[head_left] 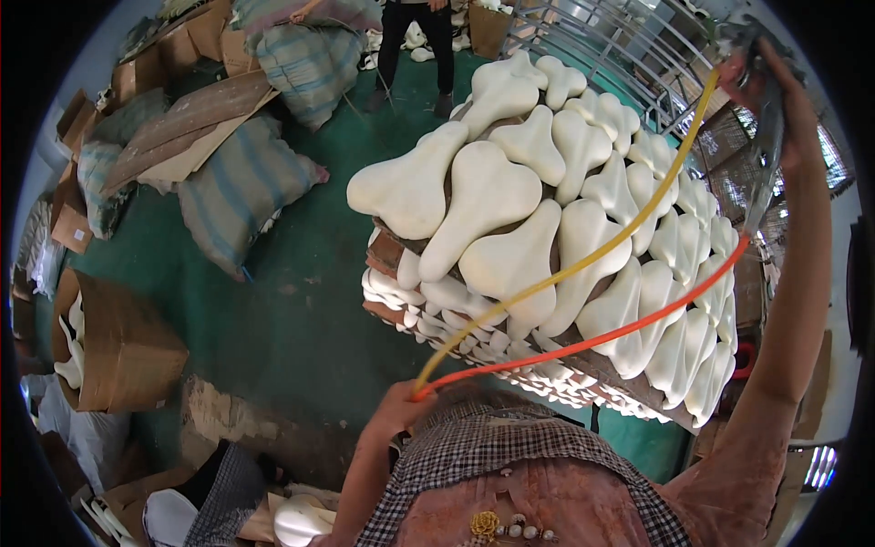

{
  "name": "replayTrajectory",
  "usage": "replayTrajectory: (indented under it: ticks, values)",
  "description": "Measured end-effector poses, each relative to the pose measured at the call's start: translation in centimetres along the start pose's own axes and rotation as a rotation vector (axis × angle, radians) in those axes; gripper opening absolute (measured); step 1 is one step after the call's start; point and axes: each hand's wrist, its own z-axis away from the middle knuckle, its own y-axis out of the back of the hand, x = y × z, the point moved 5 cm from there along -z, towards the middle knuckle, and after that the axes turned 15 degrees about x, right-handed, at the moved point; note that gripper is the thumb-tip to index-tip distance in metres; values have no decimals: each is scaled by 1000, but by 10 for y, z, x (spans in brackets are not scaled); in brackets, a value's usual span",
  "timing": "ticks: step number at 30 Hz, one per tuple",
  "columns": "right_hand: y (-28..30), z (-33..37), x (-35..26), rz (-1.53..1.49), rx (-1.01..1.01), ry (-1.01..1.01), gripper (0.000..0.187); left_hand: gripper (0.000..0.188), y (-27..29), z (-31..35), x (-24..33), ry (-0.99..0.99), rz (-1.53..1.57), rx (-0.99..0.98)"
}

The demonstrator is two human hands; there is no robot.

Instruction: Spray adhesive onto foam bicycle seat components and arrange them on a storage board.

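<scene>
My right hand (791,105) is raised at the upper right, its fingers wrapped round a grey metallic spray gun (768,137), partly blurred. A yellow hose (583,260) and an orange hose (583,344) run from the gun's area down to my left hand (394,410). At my waist, that hand is closed on both hoses. Beneath them lies a stack of white foam bicycle saddle pads (497,187), laid close together on a brown board. More layers of pads show below on the stack's near side.
Woven striped sacks (241,187) and cardboard sheets lie at the far left. An open carton (137,346) with white pads stands left, another box at lower left. A person (415,46) stands behind the stack. Metal racks (602,46) rise at the back right.
</scene>
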Motion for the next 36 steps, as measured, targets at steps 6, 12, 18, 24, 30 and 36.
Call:
replayTrajectory:
  ticks: [6,12,18,24,30,36]
  values:
    - [-71,85,44,396,-131,-124,28,7,101,42,134,-412,67,237]
    - [-76,46,67,565,51,27,25,8,77,35,166,-504,157,144]
    - [-80,46,57,523,-20,-26,50,11,65,31,137,-364,123,66]
    - [-78,50,52,539,107,30,26,12,61,30,127,-248,93,100]
    - [-86,78,44,557,-107,-61,30,13,59,33,133,-377,60,46]
    - [-88,109,30,499,-208,-158,34,14,55,34,124,-365,-5,21]
